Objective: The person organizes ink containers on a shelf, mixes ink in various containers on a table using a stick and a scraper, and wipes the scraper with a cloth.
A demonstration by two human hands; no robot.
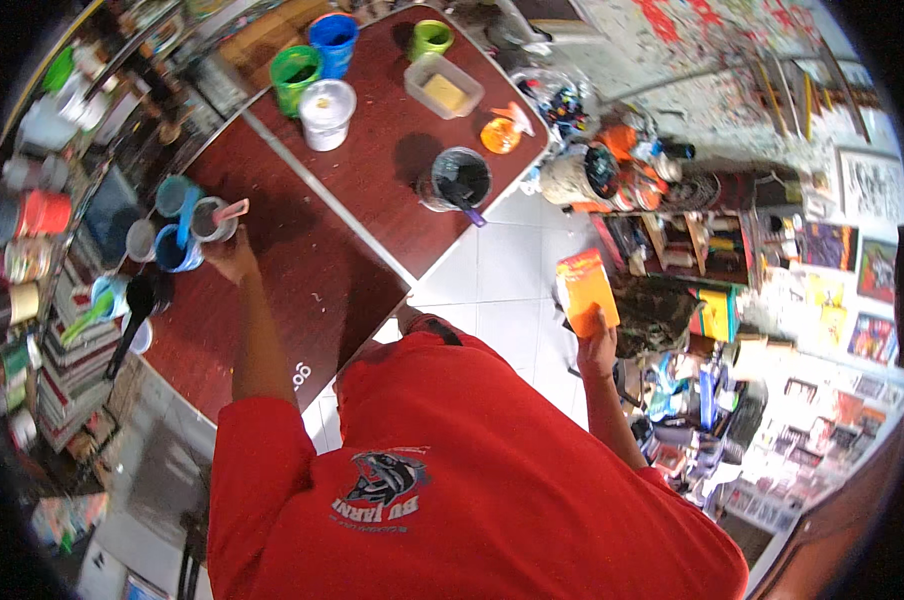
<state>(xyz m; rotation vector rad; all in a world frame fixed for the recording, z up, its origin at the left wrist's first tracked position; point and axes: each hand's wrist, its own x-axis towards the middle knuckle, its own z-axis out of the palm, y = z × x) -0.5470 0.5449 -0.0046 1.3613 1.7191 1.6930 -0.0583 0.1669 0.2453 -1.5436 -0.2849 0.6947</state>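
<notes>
My left hand [234, 259] is closed on the side of a small clear plastic cup [204, 224] at the table's left edge. A pink-handled utensil [234, 210] leans out of that cup. Beside it stand a blue cup [177, 256] with a blue-handled tool [186, 222] and a teal cup [172, 195]. My right hand [597, 348], off to the right past the table, grips the lower end of a flat orange rectangular piece [586, 296] with red and yellow along its upper edge. I cannot make out exactly what this piece is.
On the dark red table [282, 215] stand a white lidded tub [328, 112], a green bucket [295, 78], a blue bucket [334, 45], a clear box with a yellow sponge [450, 97], an orange spray bottle [502, 134] and a dark-smeared container [459, 178]. Shelves [677, 245] stand right.
</notes>
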